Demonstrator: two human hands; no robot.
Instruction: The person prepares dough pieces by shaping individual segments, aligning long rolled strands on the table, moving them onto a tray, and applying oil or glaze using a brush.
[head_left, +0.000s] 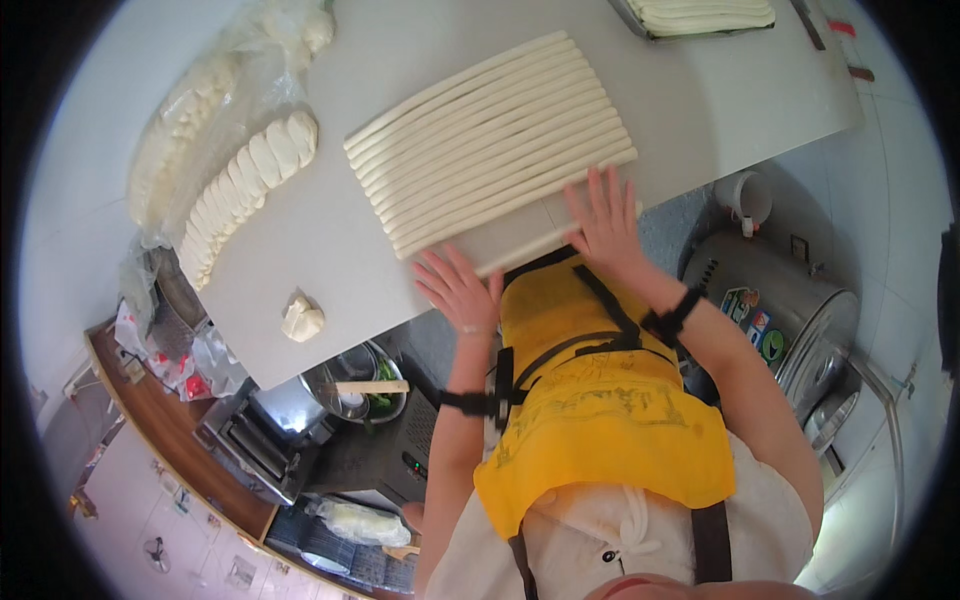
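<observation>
My left hand (459, 291) and my right hand (604, 229) are palm down with fingers spread at the table's near edge. Between them runs a single dough rope (525, 253); both palms rest on or against its ends, and neither hand grips it. Just beyond my fingertips, a block of long dough ropes (487, 142) lies side by side on the pale tabletop (360, 311). A curved row of cut dough pieces (251, 169) sits to the left. One small dough lump (303, 319) lies alone near the left front corner.
Clear plastic bags of dough (184, 112) line the far left. At the far right is a dark tray (667, 36) of dough strips. Below the table stand a bowl with green vegetables (386, 397) on the left and a large metal drum (765, 262) on the right.
</observation>
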